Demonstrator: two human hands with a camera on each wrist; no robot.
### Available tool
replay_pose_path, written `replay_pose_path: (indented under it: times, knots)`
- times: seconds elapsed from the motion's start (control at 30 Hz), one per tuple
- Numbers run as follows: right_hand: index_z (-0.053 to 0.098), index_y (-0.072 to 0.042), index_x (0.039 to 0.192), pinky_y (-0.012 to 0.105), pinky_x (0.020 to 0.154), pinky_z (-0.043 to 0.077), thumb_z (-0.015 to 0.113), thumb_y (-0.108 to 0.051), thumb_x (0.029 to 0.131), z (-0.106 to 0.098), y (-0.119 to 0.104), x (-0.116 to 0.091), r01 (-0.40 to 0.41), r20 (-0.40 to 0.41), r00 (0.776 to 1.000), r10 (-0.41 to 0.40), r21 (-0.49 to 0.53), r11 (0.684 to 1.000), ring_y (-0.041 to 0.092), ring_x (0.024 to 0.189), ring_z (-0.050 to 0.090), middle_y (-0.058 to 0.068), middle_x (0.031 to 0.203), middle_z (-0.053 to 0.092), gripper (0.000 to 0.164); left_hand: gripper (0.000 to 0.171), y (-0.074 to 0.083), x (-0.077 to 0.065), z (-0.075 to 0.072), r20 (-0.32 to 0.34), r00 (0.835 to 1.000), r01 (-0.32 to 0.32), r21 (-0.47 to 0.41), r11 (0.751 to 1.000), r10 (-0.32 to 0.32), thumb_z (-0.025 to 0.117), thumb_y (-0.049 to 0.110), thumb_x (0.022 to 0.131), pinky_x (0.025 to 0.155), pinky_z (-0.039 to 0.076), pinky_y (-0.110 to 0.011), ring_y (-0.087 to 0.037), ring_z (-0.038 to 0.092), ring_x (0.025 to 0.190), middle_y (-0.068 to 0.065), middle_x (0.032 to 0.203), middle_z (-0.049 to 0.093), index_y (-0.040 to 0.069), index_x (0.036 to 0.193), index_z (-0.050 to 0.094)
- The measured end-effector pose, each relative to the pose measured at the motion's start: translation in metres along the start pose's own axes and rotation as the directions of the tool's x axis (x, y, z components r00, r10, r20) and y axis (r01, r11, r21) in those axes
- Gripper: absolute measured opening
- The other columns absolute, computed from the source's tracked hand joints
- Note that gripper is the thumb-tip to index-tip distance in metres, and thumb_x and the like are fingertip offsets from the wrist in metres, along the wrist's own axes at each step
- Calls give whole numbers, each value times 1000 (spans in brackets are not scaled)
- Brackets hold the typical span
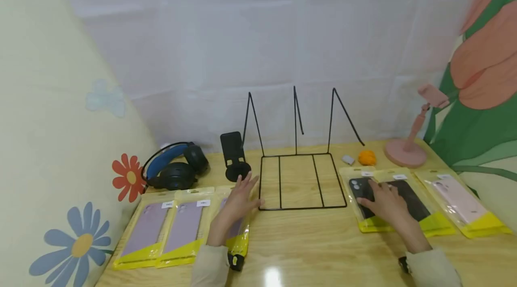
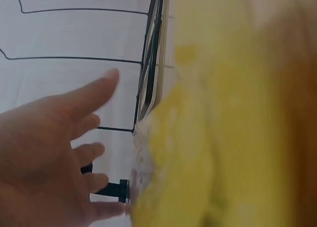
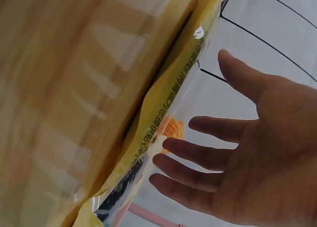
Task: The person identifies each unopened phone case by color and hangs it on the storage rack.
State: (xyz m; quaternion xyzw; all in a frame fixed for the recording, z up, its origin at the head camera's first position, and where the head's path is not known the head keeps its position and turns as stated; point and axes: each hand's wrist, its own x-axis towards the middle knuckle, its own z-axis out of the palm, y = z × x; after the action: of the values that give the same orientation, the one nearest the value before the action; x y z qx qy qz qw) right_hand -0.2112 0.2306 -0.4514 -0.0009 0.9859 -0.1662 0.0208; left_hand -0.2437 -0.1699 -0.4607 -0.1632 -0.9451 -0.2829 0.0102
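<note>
In the head view my left hand [image 1: 238, 204] hovers over or touches a packaged purple phone case [image 1: 235, 229], fingers spread; contact cannot be told. Two more packaged purple phone cases lie left of it, one in the middle [image 1: 183, 226] and one outermost [image 1: 146, 228]. My right hand [image 1: 385, 204] is over two packaged black phone cases, one on the left [image 1: 358, 185] and one on the right [image 1: 414, 204], partly covering both. Loosely extended fingers [image 3: 193, 157] show in the right wrist view, holding nothing. The left wrist view shows the left hand [image 2: 49, 157] holding nothing too.
A black wire rack [image 1: 303, 208] stands between the hands. Behind sit headphones [image 1: 177, 176], a black phone stand [image 1: 233, 147], a small whitish block [image 1: 348, 159], an orange ball [image 1: 367, 158] and a pink stand [image 1: 405, 153]. A packaged pink phone case [image 1: 456, 199] lies far right.
</note>
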Motion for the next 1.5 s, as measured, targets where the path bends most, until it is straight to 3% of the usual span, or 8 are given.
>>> replay_pose_path:
  times: [0.13,0.33,0.57,0.93,1.2,1.33,1.5]
  knots:
    - [39,9,140,71,85,36,65,-52,87,1,-1,0,-24,42,999,25,-31,999,63,119,33,44,130,38,85,74,-1,-2,3,63,998,26,9,1000,-26,72,27,86,104,19,-70,-50,9,141,-23,156,20,3,147,37]
    - [40,9,139,72,87,34,67,-53,84,3,-4,-1,-79,87,992,87,-88,993,61,116,37,43,125,44,87,67,2,-2,5,132,990,41,44,998,-47,69,26,90,105,17,-71,-52,13,140,-22,152,30,-1,144,41]
    - [38,9,140,67,82,41,72,-41,84,3,-8,0,-44,58,997,47,-58,997,61,111,42,45,120,43,83,62,5,-3,3,140,988,61,57,996,-69,69,25,89,105,14,-71,-53,14,139,-21,149,39,-1,141,46]
    - [30,6,143,70,84,39,81,-38,75,5,1,7,-39,78,996,33,75,996,65,115,35,50,127,31,96,61,4,-3,4,139,988,60,69,996,-69,71,25,88,105,15,-71,-53,18,138,-20,147,41,-1,139,49]
    - [31,3,145,69,86,39,84,-46,69,-1,9,14,49,107,992,-59,89,995,62,111,44,45,125,45,105,56,6,-3,3,164,984,72,34,997,-76,70,21,89,107,11,-70,-49,19,140,-15,148,41,3,138,51]
    - [38,2,144,66,86,41,79,-33,78,-8,11,13,137,75,986,-151,163,977,58,113,46,39,130,47,85,56,6,-3,3,166,983,67,38,997,-72,70,22,89,107,11,-69,-48,20,140,-14,148,42,4,139,51]
    - [57,0,132,50,78,50,68,-9,89,-16,9,5,323,-99,946,-308,304,896,43,104,58,32,128,54,45,56,7,-3,2,170,983,63,48,997,-71,70,22,88,107,12,-69,-48,20,140,-15,148,42,3,138,51]
